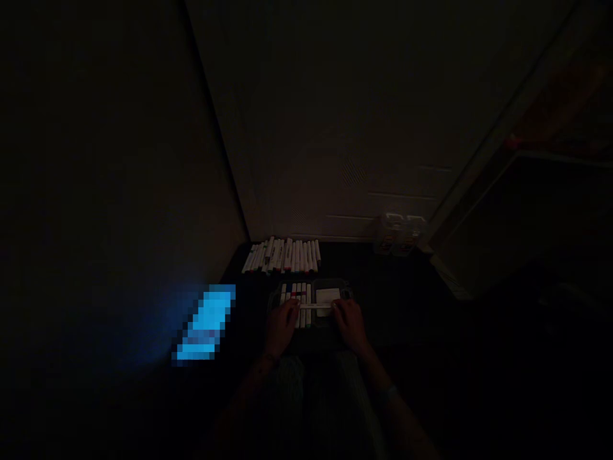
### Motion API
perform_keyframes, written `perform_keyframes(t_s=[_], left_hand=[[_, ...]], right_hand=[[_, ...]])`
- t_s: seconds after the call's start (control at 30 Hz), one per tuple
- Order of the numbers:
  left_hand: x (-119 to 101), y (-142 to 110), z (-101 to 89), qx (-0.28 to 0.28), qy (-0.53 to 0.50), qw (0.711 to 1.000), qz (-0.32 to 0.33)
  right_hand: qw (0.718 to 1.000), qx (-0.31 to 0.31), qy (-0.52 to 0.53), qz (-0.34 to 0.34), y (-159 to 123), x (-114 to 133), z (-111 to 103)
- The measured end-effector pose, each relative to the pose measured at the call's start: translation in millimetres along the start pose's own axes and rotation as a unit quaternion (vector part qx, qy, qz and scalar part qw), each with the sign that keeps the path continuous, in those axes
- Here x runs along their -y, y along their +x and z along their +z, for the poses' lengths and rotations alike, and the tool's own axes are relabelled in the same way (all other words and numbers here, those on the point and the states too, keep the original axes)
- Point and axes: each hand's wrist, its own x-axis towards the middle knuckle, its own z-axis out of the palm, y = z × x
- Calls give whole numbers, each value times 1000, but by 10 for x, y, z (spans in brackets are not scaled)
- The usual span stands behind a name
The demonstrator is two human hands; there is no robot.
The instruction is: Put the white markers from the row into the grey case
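A white marker [315,306] lies level between my two hands, one end pinched in the closed fingers of my left hand [282,324] and the other in those of my right hand [350,322]. Beneath it is a clear plastic case [345,285] on the dark table. Several white markers [302,317] stand side by side in the left half of the case. A pale card or paper block [327,295] sits in the right half, partly covered by the marker and my right fingers. Dim light hides the fingertips' detail.
Behind the case, a row of white markers [282,255] lies along the table's back edge by the wall. Clear plastic containers [400,235] stand at the back right. A glowing blue pixelated screen [208,319] is at the left.
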Motion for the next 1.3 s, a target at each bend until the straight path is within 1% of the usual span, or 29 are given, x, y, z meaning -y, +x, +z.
perform_keyframes(t_s=[0.17,0.33,0.5,0.6,0.87,1.3], left_hand=[[-26,-1,-28,11,5,1000,-1],[-76,-4,-57,6,-23,1000,15],[-137,-6,-84,10,-23,1000,-9],[-159,-5,-91,10,-22,1000,-12],[-118,19,-62,23,-18,1000,0],[-74,7,-27,7,-20,1000,-5]], right_hand=[[1000,-13,11,-6,12,-5,21],[999,-17,45,-4,28,7,17],[997,-37,68,1,24,25,1],[997,-39,72,5,17,12,10],[997,-36,68,6,22,-18,29],[999,-25,47,3,24,-6,9]])
